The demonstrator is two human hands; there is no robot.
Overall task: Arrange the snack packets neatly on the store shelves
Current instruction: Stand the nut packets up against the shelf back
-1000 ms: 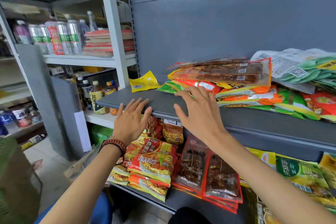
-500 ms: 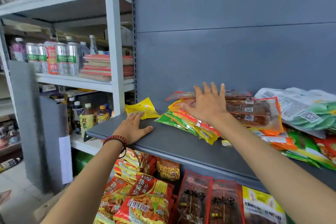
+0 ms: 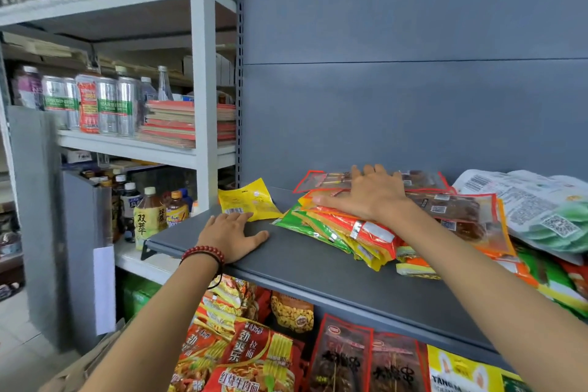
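A loose pile of snack packets [image 3: 356, 232], red, orange, green and yellow, lies on the grey shelf [image 3: 318, 270]. My right hand [image 3: 369, 194] lies flat on top of the pile with fingers spread, over clear red-edged packets [image 3: 445, 207]. A single yellow packet [image 3: 245, 200] sits apart at the shelf's back left. My left hand [image 3: 232, 235] rests flat on the shelf board, its fingertips at the yellow packet's front edge. White and green packets [image 3: 534, 213] are heaped at the right.
Below the shelf, more noodle and skewer packets [image 3: 254, 353] fill the lower tier. A white rack [image 3: 200, 73] on the left carries cans, bottles and flat red boxes. The grey back panel [image 3: 413, 105] rises behind the shelf.
My right hand has reached from the shelf's front edge up onto the packet pile. My left hand has slid further onto the shelf toward the yellow packet. The view has risen.
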